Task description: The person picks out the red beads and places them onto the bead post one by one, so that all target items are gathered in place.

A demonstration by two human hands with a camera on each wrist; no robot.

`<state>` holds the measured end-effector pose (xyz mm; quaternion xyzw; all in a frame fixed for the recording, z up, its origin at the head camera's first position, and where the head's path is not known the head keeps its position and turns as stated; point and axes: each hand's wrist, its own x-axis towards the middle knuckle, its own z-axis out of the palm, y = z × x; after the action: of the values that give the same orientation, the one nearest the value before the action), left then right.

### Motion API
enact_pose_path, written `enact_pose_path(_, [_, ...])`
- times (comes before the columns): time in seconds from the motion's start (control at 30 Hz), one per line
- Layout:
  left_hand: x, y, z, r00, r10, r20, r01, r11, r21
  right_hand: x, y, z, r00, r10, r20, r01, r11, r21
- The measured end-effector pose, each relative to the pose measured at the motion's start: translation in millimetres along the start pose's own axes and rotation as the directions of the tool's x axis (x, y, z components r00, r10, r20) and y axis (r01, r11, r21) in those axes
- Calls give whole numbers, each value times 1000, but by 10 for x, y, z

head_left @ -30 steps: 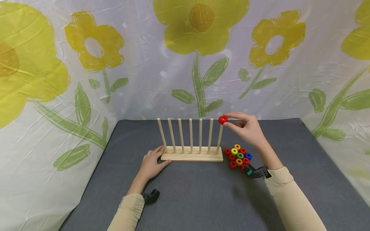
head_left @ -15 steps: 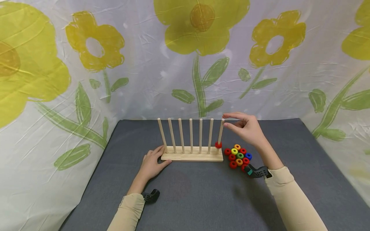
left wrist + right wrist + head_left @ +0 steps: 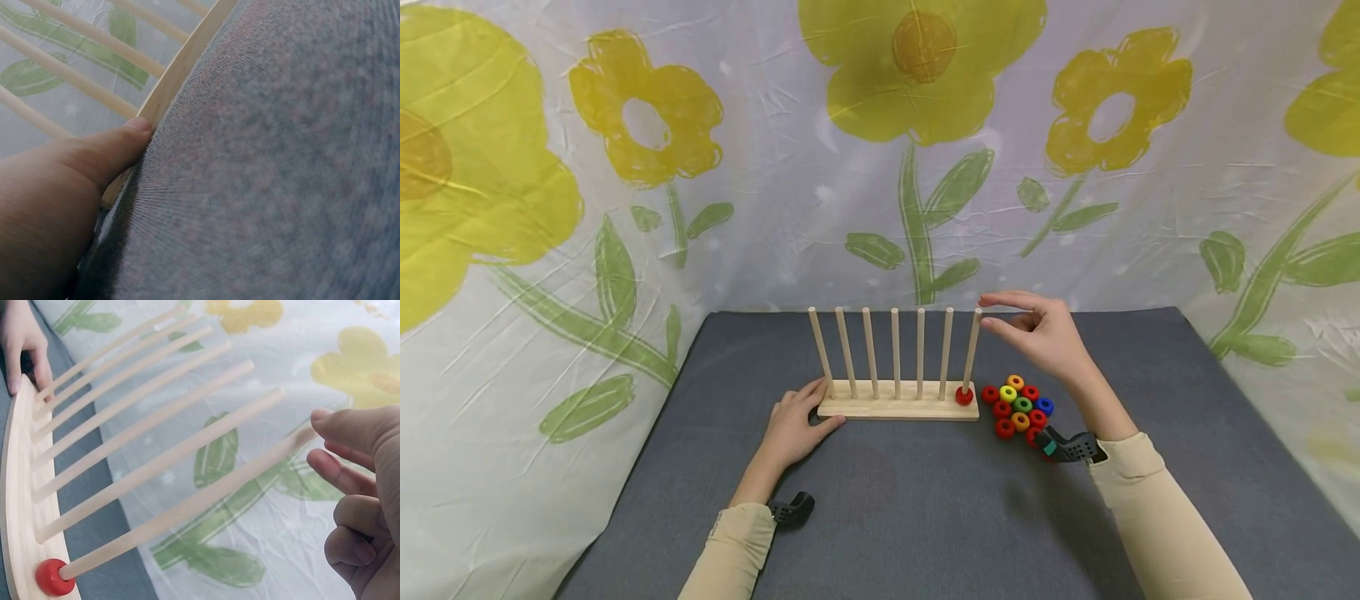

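A wooden peg rack (image 3: 880,408) stands on the table, its several upright pegs in a row. One red bead (image 3: 964,396) sits at the foot of the rightmost peg, resting on the base; it also shows in the right wrist view as a red ring (image 3: 55,577). My left hand (image 3: 793,425) grips the left end of the base, thumb along the front edge, as the left wrist view shows with the thumb (image 3: 122,147). Beside the top of the rightmost peg is my right hand (image 3: 1037,333), thumb and forefinger parted, holding nothing.
Right of the rack lies a cluster of loose beads, among them a green bead (image 3: 1022,404), a blue bead (image 3: 1044,406), a yellow bead (image 3: 1008,393) and several red ones. My right wrist strap (image 3: 1071,447) overlaps the nearest beads. A flowered cloth (image 3: 775,208) hangs behind the table.
My right thumb and forefinger let go of the red bead at the top of the rightmost peg. It dropped down that peg onto the base. My left hand stayed put.
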<state>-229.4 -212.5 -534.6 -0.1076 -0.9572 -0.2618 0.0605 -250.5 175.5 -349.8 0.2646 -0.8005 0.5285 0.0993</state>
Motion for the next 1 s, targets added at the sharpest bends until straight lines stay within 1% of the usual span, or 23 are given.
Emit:
enact_pose_path(0.07, [1, 5, 0, 1000, 2, -2, -2, 1000, -2, -19, -89, -4, 1000, -6, 6, 7, 1000, -6])
enact_pose_path(0.23, [-3, 12, 1, 1000, 1, -4, -1, 1000, -6, -56, -107, -29, 1000, -18, 3, 18, 1000, -18])
enact_pose_path(0.5, [3, 2, 11, 1000, -7, -1, 7, 1000, 0, -146, -10, -109, 999, -45, -20, 44, 998, -49])
enact_pose_path(0.8, [8, -5, 3, 1000, -6, 3, 6, 1000, 12, -348, 129, -234, 997, 2, -73, -6, 998, -67])
enact_pose_path(1.0, [8, -5, 6, 1000, -4, 2, 4, 1000, 14, -479, 237, -297, 996, 7, -94, -15, 996, -85])
